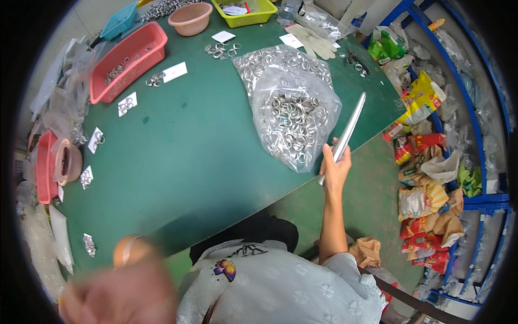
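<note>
My right hand (336, 168) is closed around a tapered silver ring mandrel (353, 120), its narrower end angled up and away from me over the table's right edge. Beside it, to the left, lies an open clear plastic bag (258, 110) full of silver rings (294, 127). My left hand (116, 294) is a motion smear at the lower left, in front of the table's near edge. Its fingers cannot be made out. A small bunch of rings (89, 244) lies on the table close beyond it.
On the green table (194, 156), small ring piles with white paper slips run along the left side. Behind them stand a red basket (156, 46), a pink bowl (190, 20) and a yellow tray (245, 19). Pale gloves (313, 42) lie far right. Blue shelving (477, 202) with packets flanks the right.
</note>
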Available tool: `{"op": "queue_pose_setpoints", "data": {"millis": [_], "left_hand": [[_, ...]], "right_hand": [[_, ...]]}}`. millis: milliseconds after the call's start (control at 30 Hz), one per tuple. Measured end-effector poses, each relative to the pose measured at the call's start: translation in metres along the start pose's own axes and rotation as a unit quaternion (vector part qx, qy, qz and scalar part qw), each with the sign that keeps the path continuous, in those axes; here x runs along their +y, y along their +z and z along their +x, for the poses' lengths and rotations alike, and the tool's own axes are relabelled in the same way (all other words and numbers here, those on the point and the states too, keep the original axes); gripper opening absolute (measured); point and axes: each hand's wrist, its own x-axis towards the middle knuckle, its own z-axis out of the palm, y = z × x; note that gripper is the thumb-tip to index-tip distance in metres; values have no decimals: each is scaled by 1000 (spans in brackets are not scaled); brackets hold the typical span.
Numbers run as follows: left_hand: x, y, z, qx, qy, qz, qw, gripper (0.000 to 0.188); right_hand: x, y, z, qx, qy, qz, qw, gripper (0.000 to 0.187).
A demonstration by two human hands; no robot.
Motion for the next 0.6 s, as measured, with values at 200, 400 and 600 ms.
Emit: {"op": "queue_pose_setpoints", "data": {"millis": [200,400,600], "left_hand": [[-29,3,-206,-605,-442,20,662,32],[-34,10,-291,-842,-254,112,463,24],[-36,8,-302,-856,-238,92,450,19]], "right_hand": [[-7,-18,-12,-12,22,20,999,34],[-10,-32,-20,-22,52,48,997,33],[-7,-43,-32,-9,59,22,998,31]]}}
